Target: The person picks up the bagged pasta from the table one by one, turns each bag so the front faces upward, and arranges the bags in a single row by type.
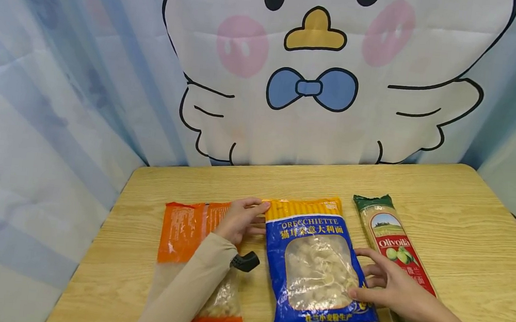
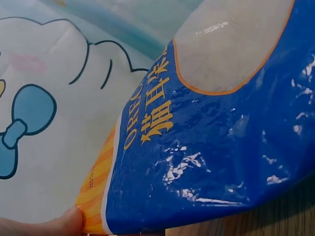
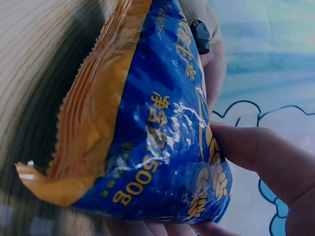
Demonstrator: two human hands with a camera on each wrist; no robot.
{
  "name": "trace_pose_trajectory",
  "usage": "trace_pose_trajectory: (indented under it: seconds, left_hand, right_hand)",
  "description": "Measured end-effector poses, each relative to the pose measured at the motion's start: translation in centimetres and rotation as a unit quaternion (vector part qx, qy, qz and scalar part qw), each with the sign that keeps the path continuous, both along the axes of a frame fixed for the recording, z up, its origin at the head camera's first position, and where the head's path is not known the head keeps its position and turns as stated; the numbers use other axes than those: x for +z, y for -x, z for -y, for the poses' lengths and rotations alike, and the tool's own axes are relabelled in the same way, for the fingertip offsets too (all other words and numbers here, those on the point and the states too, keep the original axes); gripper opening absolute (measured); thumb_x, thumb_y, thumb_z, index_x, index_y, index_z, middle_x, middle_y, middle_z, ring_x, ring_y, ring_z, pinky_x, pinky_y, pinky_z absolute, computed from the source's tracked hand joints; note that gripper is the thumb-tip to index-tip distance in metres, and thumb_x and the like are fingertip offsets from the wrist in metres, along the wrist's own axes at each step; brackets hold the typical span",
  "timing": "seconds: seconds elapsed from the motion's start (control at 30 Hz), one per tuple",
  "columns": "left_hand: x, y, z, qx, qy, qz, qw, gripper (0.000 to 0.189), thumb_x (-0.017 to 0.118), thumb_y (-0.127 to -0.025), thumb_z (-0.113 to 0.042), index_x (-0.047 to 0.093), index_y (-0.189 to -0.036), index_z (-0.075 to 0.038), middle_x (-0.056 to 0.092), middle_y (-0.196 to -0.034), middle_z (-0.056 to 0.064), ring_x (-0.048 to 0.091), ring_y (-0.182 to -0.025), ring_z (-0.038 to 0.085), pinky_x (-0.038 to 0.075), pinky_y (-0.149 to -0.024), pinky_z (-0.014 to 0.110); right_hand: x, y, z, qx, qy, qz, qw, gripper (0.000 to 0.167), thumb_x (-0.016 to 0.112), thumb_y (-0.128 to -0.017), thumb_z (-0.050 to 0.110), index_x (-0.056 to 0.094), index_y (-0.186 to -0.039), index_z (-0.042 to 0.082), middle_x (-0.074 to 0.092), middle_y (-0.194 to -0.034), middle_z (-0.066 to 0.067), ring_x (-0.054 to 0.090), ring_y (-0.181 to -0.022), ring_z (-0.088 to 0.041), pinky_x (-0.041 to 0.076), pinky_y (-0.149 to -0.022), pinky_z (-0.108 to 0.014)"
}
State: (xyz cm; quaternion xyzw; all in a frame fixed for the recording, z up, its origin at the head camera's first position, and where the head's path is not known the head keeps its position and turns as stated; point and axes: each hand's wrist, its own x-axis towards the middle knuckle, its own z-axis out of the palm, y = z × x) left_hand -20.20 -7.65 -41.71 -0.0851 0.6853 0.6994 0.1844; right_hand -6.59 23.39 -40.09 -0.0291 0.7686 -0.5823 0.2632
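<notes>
Leftmost on the table [image 1: 478, 244], we have an orange bag [image 1: 182, 234]; our left hand [image 1: 243, 221] pinches the top-left corner of the middle, blue bag [image 1: 319, 270], our right hand [image 1: 401, 295] clamps its lower right edge, and a red pack [image 1: 400, 244] lies rightmost.

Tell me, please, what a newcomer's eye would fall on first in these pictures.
Probably the big cartoon bird with a blue bow tie, printed on the curtain behind the table. Next comes the blue orecchiette bag at the table's near side, gripped by the left hand and the right hand.
</notes>
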Motion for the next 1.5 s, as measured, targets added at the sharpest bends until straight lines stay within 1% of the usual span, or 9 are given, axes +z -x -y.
trace_pose_trajectory:
  seconds: [0.17, 0.27, 0.4, 0.57, 0.77, 1.0, 1.13, 1.3, 1.5]
  left_hand:
    - [-0.3, 0.2, -0.3, -0.018, -0.003, -0.001, 0.9998, 0.026, 0.067, -0.097, -0.022, 0.064, -0.112, -0.001, 0.071, -0.102, 0.015, 0.072, -0.079, 0.023, 0.063, -0.067, 0.039]
    - [-0.4, 0.2, -0.3, -0.025, 0.013, 0.003, 0.9996, 0.028, 0.066, -0.097, -0.024, 0.065, -0.113, -0.001, 0.073, -0.101, 0.016, 0.073, -0.079, 0.024, 0.062, -0.067, 0.039]
    - [-0.3, 0.0, -0.3, -0.025, 0.032, 0.005, 0.9992, 0.032, 0.066, -0.097, -0.024, 0.065, -0.119, -0.001, 0.073, -0.103, 0.019, 0.074, -0.083, 0.026, 0.062, -0.072, 0.039]
    - [0.0, -0.1, 0.1, -0.012, 0.023, -0.016, 0.9995, 0.033, 0.064, -0.099, -0.021, 0.063, -0.124, 0.0, 0.07, -0.113, 0.022, 0.073, -0.093, 0.028, 0.061, -0.081, 0.041]
    - [0.6, -0.8, 1.1, 0.005, 0.015, -0.018, 0.9997, 0.037, 0.064, -0.099, -0.023, 0.062, -0.128, -0.001, 0.068, -0.118, 0.021, 0.072, -0.099, 0.029, 0.06, -0.083, 0.04]
    - [1.7, -1.8, 2.8, 0.007, 0.016, -0.027, 0.9995, 0.043, 0.062, -0.099, -0.023, 0.057, -0.135, 0.0, 0.065, -0.122, 0.023, 0.07, -0.106, 0.033, 0.058, -0.089, 0.043]
    - [2.1, -2.4, 3.8, 0.016, 0.042, -0.054, 0.9975, 0.042, 0.063, -0.099, -0.024, 0.058, -0.134, -0.001, 0.065, -0.123, 0.023, 0.068, -0.108, 0.034, 0.058, -0.09, 0.045]
    - [2.6, -3.2, 5.1, 0.021, 0.098, -0.1, 0.99, 0.039, 0.064, -0.098, -0.026, 0.062, -0.129, -0.003, 0.065, -0.123, 0.022, 0.066, -0.11, 0.036, 0.057, -0.091, 0.045]
    - [3.5, -3.6, 7.0, 0.024, 0.096, -0.12, 0.9878, 0.035, 0.062, -0.1, -0.023, 0.061, -0.129, -0.004, 0.061, -0.127, 0.023, 0.063, -0.113, 0.037, 0.054, -0.098, 0.047]
  right_hand:
    - [-0.3, 0.0, -0.3, 0.001, -0.008, 0.015, 0.9998, 0.085, 0.069, -0.094, 0.024, 0.015, -0.153, -0.004, 0.061, -0.115, -0.016, 0.064, -0.102, -0.025, 0.058, -0.08, -0.039]
    - [-0.6, -0.1, -0.4, 0.017, -0.025, 0.005, 0.9995, 0.083, 0.068, -0.095, 0.025, 0.016, -0.153, -0.005, 0.062, -0.115, -0.015, 0.063, -0.104, -0.025, 0.056, -0.081, -0.036]
    - [-0.6, -0.3, -0.7, 0.032, -0.075, -0.064, 0.9946, 0.081, 0.071, -0.093, 0.024, 0.024, -0.15, -0.007, 0.06, -0.118, -0.015, 0.063, -0.105, -0.025, 0.055, -0.081, -0.032]
    - [-0.1, -0.1, -1.1, 0.011, -0.125, -0.131, 0.9834, 0.076, 0.073, -0.091, 0.024, 0.031, -0.148, -0.005, 0.055, -0.126, -0.02, 0.06, -0.109, -0.031, 0.056, -0.08, -0.035]
    - [0.6, 0.4, -0.6, 0.016, -0.11, -0.135, 0.9846, 0.071, 0.069, -0.094, 0.022, 0.031, -0.146, -0.007, 0.054, -0.129, -0.022, 0.057, -0.113, -0.033, 0.057, -0.081, -0.033]
    - [2.2, 1.4, 1.0, 0.015, -0.115, -0.17, 0.9785, 0.068, 0.067, -0.096, 0.024, 0.032, -0.147, -0.004, 0.05, -0.135, -0.024, 0.054, -0.121, -0.04, 0.056, -0.088, -0.042]
    - [3.0, 1.8, 2.0, 0.027, -0.113, -0.188, 0.9753, 0.064, 0.066, -0.097, 0.025, 0.035, -0.145, -0.003, 0.049, -0.137, -0.023, 0.053, -0.121, -0.04, 0.056, -0.089, -0.044]
    - [3.6, 2.1, 3.5, 0.048, -0.108, -0.194, 0.9738, 0.064, 0.066, -0.097, 0.027, 0.037, -0.145, -0.002, 0.05, -0.138, -0.022, 0.053, -0.122, -0.039, 0.053, -0.093, -0.049]
    - [4.0, 2.8, 5.4, 0.073, -0.065, -0.201, 0.9747, 0.063, 0.065, -0.098, 0.024, 0.035, -0.146, -0.003, 0.049, -0.138, -0.025, 0.055, -0.121, -0.039, 0.054, -0.094, -0.048]
